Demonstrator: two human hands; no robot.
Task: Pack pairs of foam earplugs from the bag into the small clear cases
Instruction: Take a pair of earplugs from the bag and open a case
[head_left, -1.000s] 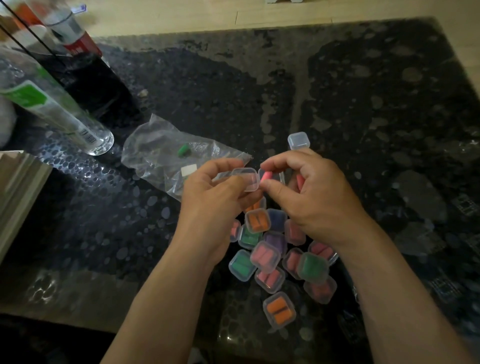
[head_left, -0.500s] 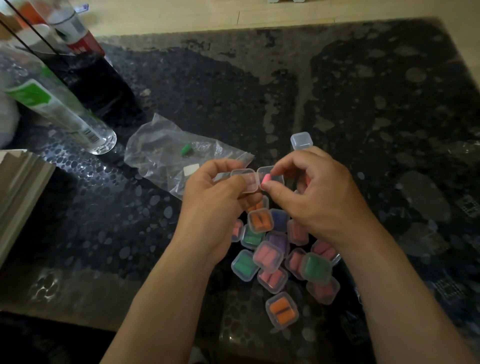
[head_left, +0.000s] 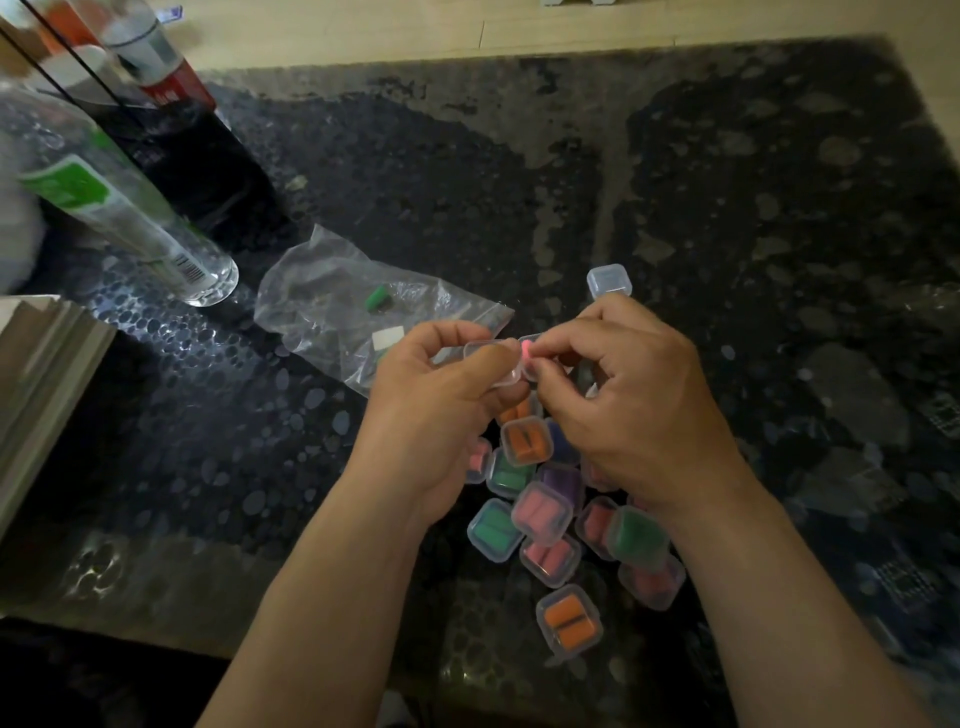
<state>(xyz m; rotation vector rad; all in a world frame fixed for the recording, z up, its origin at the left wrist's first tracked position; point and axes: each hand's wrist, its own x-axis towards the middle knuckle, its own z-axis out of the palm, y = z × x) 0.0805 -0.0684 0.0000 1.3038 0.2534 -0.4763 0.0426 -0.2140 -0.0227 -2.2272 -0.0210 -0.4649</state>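
At frame centre, the left hand (head_left: 436, 415) pinches one small open clear plastic case (head_left: 493, 364) while the right hand's (head_left: 639, 410) fingers close on one pink foam earplug (head_left: 525, 349) at its mouth. Below lie about fourteen filled cases (head_left: 543, 512); one empty closed case (head_left: 609, 280) sits above. The crumpled clear bag (head_left: 332, 306) holds one green earplug (head_left: 378, 299). Bottle labels are unreadable.

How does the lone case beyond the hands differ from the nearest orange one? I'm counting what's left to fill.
The lone case looks clear and empty; the nearest orange case holds orange earplugs. The lone one sits apart beyond the right hand; the orange one lies at the pile's near edge. Both are small, square, clear and closed.
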